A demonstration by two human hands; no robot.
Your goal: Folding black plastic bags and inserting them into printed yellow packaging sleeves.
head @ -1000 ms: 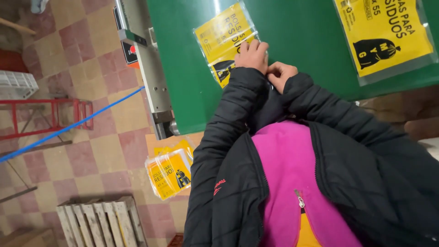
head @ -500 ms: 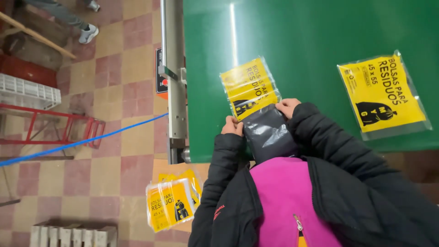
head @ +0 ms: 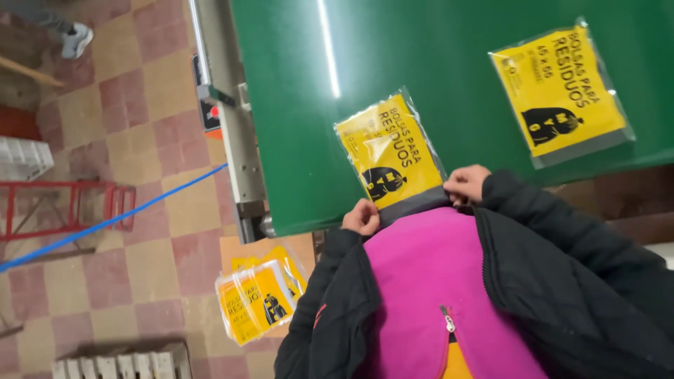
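Head view, left hand [head: 361,216] and right hand [head: 466,184] each pinching glossy rectangular yellow packet [head: 390,153], smooth green table [head: 435,56].

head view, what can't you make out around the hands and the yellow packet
- Head view: near end of the yellow packet, covered by the pink top.
- Left hand and right hand: fingertips curl under, grip unclear.
- Second packet: corner near the frame's top edge.
- Floor packets: overlapping, count unclear.

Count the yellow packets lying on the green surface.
2. One yellow packet lies near the edge, held by the left hand and right hand; the other packet lies apart at far right. More are stacked below the table.
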